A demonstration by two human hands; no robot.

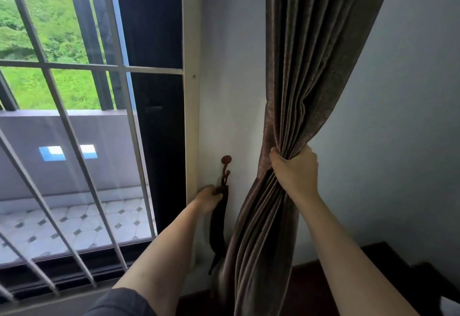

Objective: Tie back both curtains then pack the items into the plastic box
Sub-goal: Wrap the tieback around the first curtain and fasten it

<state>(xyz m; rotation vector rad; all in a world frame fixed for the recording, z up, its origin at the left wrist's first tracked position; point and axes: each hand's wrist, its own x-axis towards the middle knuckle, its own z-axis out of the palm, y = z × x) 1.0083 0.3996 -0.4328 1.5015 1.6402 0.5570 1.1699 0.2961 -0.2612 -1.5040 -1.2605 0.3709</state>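
Window (74,71) w/ white bars, well left of both grips. Curtain (311,66), brown, pleated: bunched into a waist inside right hand (295,166), fingers curled tight round the gather; fanning wide above that grip, hanging in folds below. Pale wall (239,91) betw. the two grips. Left hand (207,200) lower than the right, by window frame, clamped round top of dark tieback (217,226); rest of strap dangling below grip, against wall. Hook (226,163) w/ round knob just above left grip.

Daylight from the window (62,79), dim interior, wide-angle edge bending.
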